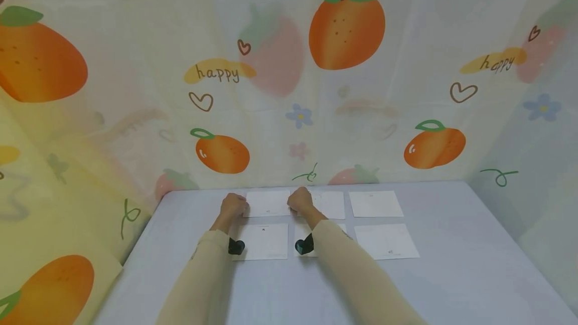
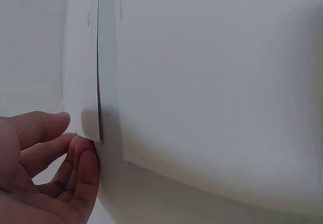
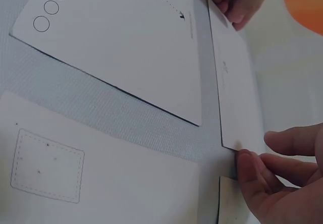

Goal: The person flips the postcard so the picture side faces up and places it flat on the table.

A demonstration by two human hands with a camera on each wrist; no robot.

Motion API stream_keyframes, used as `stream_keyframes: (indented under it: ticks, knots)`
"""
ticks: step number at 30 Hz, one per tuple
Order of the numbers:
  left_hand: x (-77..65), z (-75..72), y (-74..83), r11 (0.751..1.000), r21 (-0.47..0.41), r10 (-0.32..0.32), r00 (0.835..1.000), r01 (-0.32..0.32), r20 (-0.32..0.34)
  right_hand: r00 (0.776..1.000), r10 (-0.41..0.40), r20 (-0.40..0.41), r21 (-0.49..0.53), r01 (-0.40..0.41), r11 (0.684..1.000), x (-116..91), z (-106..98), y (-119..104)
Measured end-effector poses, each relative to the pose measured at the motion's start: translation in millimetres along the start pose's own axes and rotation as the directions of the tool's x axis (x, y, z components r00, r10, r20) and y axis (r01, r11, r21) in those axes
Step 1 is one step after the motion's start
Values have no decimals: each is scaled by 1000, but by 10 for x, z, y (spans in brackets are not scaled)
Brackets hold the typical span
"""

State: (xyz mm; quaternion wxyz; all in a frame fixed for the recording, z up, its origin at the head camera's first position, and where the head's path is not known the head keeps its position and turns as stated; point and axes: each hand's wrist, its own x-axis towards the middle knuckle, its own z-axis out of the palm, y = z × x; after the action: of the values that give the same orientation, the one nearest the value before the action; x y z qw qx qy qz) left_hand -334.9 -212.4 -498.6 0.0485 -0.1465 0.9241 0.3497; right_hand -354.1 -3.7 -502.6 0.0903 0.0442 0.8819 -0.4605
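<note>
The back-left paper card (image 1: 268, 204) is set on the counter (image 1: 266, 290), behind the front-left card (image 1: 260, 242); its short edges are touched by the curled fingertips of the left grip (image 1: 233, 205) and right grip (image 1: 300, 200); whether it is pinched cannot be told; it could be buckled by inward pressure; the neighbouring back-middle card (image 1: 329, 205) could be nudged askew by the right grip, poised so near.

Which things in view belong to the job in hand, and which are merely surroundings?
Belongs to the job:
white rectangular paper card, back row left
left hand, at its left edge
right hand, at its right edge
probably the five other white rectangular cards

Surroundings:
white fruit-printed cloth backdrop
pale tabletop
black wrist-worn devices
</note>
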Motion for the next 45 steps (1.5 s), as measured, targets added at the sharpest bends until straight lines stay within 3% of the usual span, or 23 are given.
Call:
stream_keyframes:
  ticks: [13,26,32,38,45]
  knots:
    - [38,29,-80,986,-158,-47,999,45,-6,989,125,-81,115,-116,987,25,-37,35]
    - [40,16,-127,950,-308,-84,993,55,-83,989,119,-87,262,-92,961,-28,-66,48]
    - [42,-29,-103,949,-313,-57,992,18,-116,992,80,-98,340,-42,939,-37,-92,40]
    - [20,-61,-66,948,-319,-35,989,-14,-147,989,103,-102,361,-60,931,-25,-111,34]
    - [-6,-118,-42,945,-317,18,985,-73,-174,993,64,-96,422,-18,906,-48,-130,28]
